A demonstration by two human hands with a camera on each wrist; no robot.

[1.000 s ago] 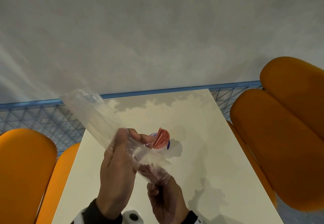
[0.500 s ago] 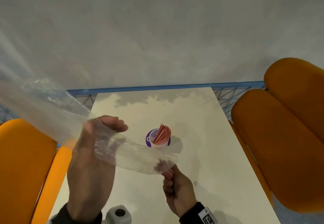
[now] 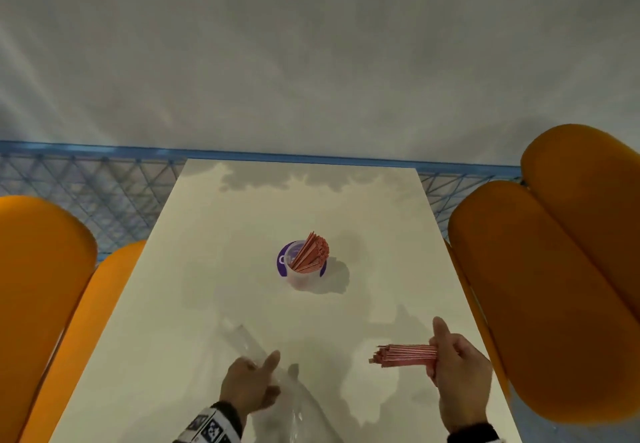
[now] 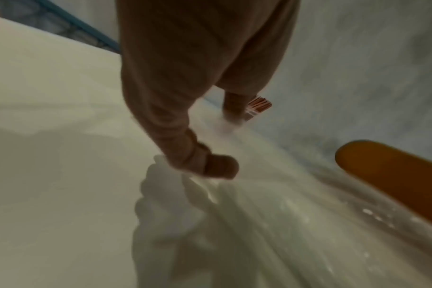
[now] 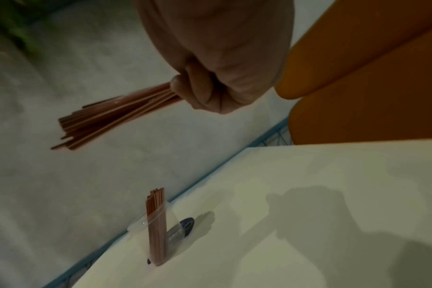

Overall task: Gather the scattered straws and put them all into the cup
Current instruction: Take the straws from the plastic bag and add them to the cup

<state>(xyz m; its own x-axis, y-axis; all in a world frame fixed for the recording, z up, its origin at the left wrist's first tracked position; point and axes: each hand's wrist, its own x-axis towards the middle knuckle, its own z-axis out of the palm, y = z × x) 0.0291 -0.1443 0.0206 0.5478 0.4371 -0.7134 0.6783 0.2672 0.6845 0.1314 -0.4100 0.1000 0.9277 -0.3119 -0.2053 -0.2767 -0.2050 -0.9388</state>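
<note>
On the table point(image 3: 214, 269), the cup point(image 3: 302, 271) stood centrally with straws point(image 3: 310, 252) in it. Nearer the viewer, the left hand point(image 3: 247, 387) lay beside a plastic bag point(image 3: 294, 404); to its right, the right hand point(image 3: 457, 370) held a straw bundle point(image 3: 403, 355) pointing leftward.

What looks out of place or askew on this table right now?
Nothing is spilled or damaged. The straws in the cup lean to one side, and a clear plastic bag lies crumpled under the left hand. The right hand grips another bundle of straws.
</note>
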